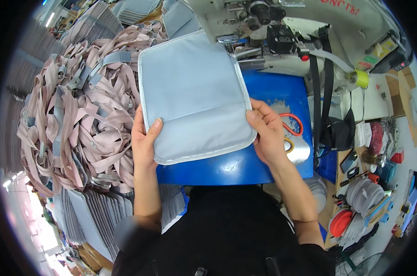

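Note:
A light blue-grey quilted fabric panel with pale binding round its edges is held up over a blue work surface. My left hand grips its left edge near the lower corner, thumb on the front. My right hand grips the opposite edge, thumb also on top. The panel's upper edge lies just below a sewing machine head. Beside my right hand are scissors with red handles, partly hidden, and a smaller yellow loop.
A large tangled pile of pink and grey straps fills the left side, with stacks of grey panels below and behind it. At right stand a yellow-green spool, black hanging straps and a crowded shelf of small items.

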A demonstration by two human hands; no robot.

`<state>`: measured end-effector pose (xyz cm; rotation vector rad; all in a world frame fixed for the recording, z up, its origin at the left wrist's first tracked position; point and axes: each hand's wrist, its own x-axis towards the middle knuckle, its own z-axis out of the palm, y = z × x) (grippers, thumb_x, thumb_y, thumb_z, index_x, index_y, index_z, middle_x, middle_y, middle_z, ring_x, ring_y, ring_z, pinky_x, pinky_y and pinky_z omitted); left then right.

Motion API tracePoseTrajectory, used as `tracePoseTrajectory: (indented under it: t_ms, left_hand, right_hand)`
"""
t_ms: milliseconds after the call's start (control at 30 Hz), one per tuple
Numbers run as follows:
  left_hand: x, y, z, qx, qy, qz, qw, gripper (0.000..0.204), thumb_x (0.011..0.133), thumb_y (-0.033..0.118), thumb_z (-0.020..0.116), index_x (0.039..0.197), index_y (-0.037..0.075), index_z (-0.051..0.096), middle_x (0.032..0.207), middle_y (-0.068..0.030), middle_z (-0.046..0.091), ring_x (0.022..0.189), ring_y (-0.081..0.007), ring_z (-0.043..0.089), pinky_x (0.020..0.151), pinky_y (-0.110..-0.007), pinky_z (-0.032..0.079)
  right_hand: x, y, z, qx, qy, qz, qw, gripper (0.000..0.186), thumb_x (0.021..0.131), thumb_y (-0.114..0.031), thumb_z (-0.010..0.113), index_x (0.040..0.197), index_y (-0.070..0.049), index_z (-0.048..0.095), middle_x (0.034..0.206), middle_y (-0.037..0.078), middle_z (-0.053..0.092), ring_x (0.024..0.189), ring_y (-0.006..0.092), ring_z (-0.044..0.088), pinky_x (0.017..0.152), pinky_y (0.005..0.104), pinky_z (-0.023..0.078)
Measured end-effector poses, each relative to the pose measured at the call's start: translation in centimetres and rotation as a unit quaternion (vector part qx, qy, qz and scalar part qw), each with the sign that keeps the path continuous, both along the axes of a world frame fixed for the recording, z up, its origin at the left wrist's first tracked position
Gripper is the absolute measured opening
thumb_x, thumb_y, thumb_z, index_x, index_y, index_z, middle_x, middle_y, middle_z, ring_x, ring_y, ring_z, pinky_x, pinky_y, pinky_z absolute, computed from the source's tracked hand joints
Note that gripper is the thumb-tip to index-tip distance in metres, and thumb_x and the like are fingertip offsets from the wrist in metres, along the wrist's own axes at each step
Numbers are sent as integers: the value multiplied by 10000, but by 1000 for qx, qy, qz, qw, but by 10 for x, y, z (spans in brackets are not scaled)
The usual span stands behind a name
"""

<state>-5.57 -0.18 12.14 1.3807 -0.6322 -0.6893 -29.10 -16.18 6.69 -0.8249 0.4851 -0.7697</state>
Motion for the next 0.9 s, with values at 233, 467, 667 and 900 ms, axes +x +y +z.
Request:
tracePoseTrajectory:
  t_ms: [233,467,667,900]
  left_hand:
    - [25,-30,20,-21,5,1,1000,614,971,68,694,1533,-5,456,1338,-133,662,1151,-176,668,985,-318,539]
    - [56,-67,28,-32,-8,-15,999,600,969,81,703,1517,-7,474,1322,-134,661,1150,-182,666,972,-322,549]
    - [69,-71,24,-63,23,-27,997,626,956,98,725,1518,-6,468,1354,-139,637,1177,-199,653,989,-328,542]
    - [48,-45,14,-71,-20,-39,996,746,889,125,807,1535,14,450,1387,-118,608,1269,-207,579,1094,-355,456]
  right_hand:
    - [33,-21,7,37,-92,13,995,391,1050,-198,637,1358,37,585,1044,40,714,769,18,611,565,166,434]
    - [57,-54,13,10,-8,-28,1000,298,1035,-224,673,1245,-15,648,825,-48,646,605,7,497,507,184,359]
    - [-54,-109,104,-474,181,-301,808,276,1015,-162,696,1264,-46,663,945,4,665,797,64,590,723,236,491]
    - [-262,-366,257,-624,459,-527,349,517,988,-429,677,1346,-56,692,1306,136,700,1225,221,630,1064,353,457]
